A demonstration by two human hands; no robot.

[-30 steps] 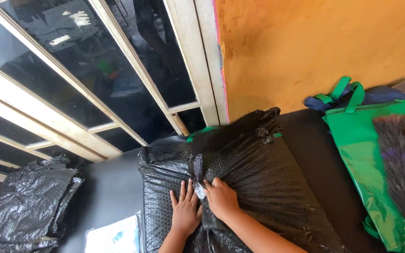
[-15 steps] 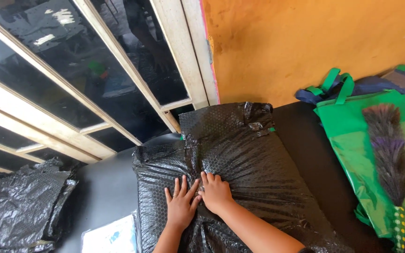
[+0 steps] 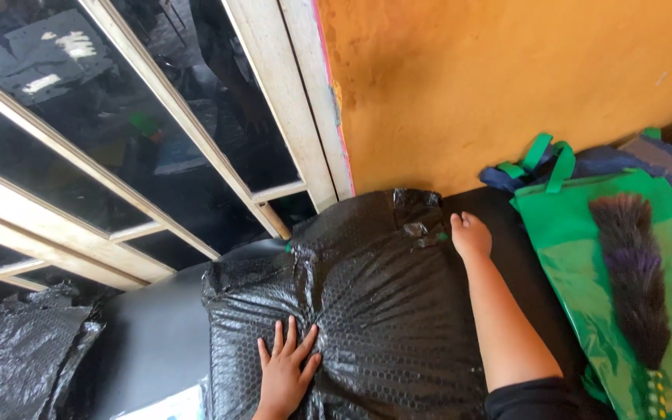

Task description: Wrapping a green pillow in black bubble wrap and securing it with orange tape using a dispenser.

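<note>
Black bubble-wrap package [image 3: 383, 311] lies on the dark table [image 3: 149, 342], its far end just short of the orange wall [image 3: 507, 85] and beside the window frame [image 3: 305, 101]. Left hand [image 3: 285, 377] rests flat on the near part of the package, fingers spread, grasping nothing — right hand [image 3: 470, 236] is at the far right corner, fingers curled at the edge; cannot tell whether it grips the wrap. Green bag [image 3: 624, 288] with a dark feather duster [image 3: 635, 272] lies just right of the right forearm.
</note>
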